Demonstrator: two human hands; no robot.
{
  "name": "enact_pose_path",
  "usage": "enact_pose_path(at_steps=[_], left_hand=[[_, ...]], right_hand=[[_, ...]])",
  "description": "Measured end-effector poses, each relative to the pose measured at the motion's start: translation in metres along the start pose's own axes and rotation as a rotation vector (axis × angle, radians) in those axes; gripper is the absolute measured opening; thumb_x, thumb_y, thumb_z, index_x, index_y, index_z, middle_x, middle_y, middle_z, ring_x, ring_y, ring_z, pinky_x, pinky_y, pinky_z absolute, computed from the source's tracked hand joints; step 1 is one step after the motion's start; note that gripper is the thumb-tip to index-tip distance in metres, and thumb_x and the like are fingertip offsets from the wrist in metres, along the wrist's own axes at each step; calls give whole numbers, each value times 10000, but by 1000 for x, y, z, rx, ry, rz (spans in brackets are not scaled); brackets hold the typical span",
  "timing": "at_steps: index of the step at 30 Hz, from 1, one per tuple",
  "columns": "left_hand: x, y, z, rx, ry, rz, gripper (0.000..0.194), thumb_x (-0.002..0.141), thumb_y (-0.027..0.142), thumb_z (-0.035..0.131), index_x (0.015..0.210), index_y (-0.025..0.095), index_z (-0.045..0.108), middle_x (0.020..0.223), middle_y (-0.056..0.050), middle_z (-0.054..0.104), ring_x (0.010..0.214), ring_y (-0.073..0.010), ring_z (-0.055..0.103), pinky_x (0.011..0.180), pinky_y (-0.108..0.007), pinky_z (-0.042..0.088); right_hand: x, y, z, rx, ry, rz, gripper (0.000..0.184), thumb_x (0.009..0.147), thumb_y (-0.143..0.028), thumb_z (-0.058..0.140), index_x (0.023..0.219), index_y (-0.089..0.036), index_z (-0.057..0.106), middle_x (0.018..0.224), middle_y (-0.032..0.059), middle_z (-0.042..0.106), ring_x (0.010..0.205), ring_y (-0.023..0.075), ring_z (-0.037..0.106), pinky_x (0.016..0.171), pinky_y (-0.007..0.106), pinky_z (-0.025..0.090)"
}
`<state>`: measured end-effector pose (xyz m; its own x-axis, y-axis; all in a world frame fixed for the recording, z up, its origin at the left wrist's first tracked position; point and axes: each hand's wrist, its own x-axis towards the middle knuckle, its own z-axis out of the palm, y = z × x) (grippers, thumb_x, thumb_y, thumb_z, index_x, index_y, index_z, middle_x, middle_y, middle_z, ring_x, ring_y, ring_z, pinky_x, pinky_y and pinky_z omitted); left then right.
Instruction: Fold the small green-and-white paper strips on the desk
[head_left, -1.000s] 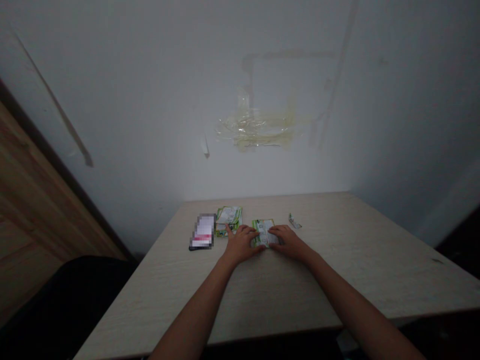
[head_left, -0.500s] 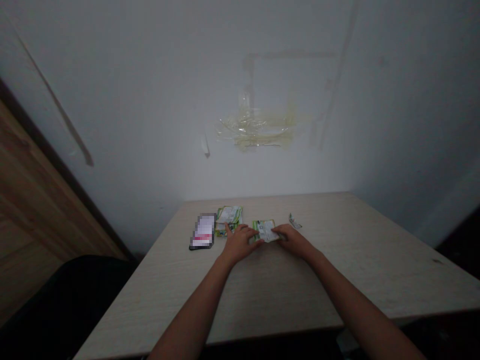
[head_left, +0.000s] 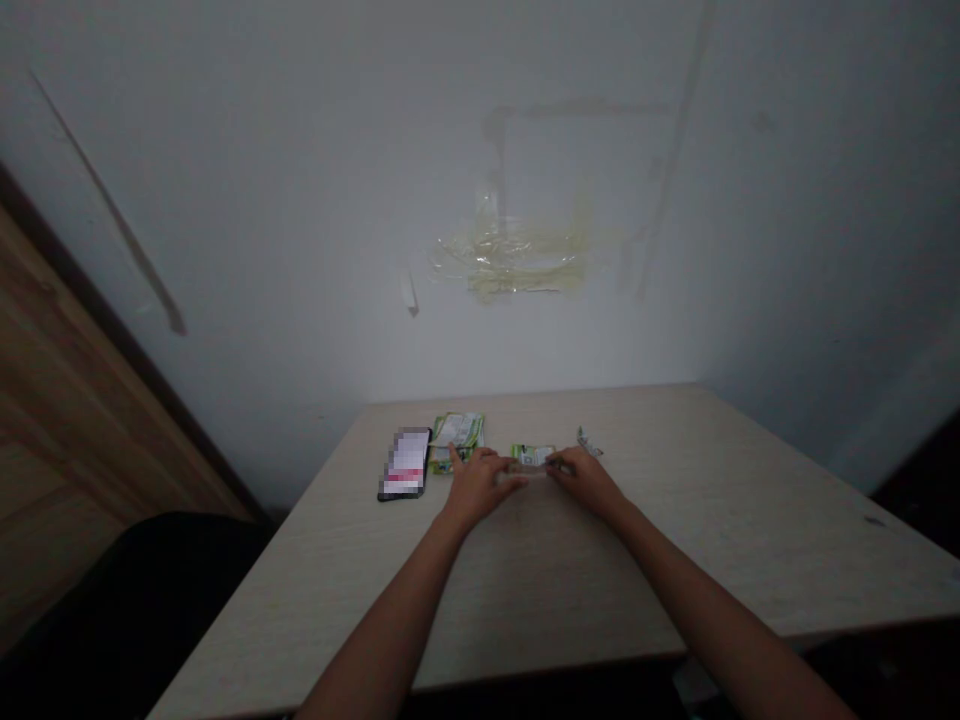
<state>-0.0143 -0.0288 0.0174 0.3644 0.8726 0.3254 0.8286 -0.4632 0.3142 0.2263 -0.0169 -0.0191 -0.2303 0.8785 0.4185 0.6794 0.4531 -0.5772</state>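
A small green-and-white printed packet (head_left: 533, 455) lies on the table between my hands, its near part raised or folded over. My left hand (head_left: 478, 486) is closed at the packet's left end, thumb toward me and one finger stretched out to the left. At the right end, my right hand (head_left: 586, 477) pinches the packet between thumb and fingers. Just behind my left hand is a pile of similar green-and-white packets (head_left: 459, 430), partly covered by its fingers. A crumpled scrap of wrapper (head_left: 587, 440) rests behind my right hand.
A phone (head_left: 406, 464) with a blurred-out screen lies left of the pile. The pale wooden table (head_left: 555, 580) meets a wall with clear tape (head_left: 517, 260) stuck on it. Something dark (head_left: 142, 590) stands by the table's left side.
The near part of the packet has come up or folded over, so less of its printed face shows. My right hand has shifted slightly; my left has stayed nearly still.
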Motion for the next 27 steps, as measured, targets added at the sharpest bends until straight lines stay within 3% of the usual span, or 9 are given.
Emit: enact_pose_path(at_steps=[9,18,23,27], left_hand=[[4,0,12,-4,93,-72,204,868,405,599,802,246,708,985,-31,711,1096,-264,579,1111,-710,-31],[3,4,15,72,157,-128,194,830,419,645,791,232,681,1097,-54,651,1147,-284,525,1113,-722,24],[4,5,16,130,150,-147,216,820,443,652,818,230,680,1134,-69,624,1162,-303,506,1104,-734,45],[4,4,18,155,131,-144,220,808,447,664,833,228,671,1168,-77,599,1184,-311,484,1090,-750,26]], right_hand=[[0,-7,1,69,35,113,410,824,-316,631,1204,-163,630,1083,109,706,1003,242,643,938,411,479],[4,-11,4,53,63,43,305,847,-234,560,1139,-195,638,930,41,695,869,199,637,852,383,496],[3,-11,9,-29,62,59,396,819,-190,572,1215,-196,595,1009,64,665,943,217,600,901,394,462],[3,-7,11,-85,55,89,492,800,-192,599,1288,-165,543,884,49,636,864,219,574,855,393,467]])
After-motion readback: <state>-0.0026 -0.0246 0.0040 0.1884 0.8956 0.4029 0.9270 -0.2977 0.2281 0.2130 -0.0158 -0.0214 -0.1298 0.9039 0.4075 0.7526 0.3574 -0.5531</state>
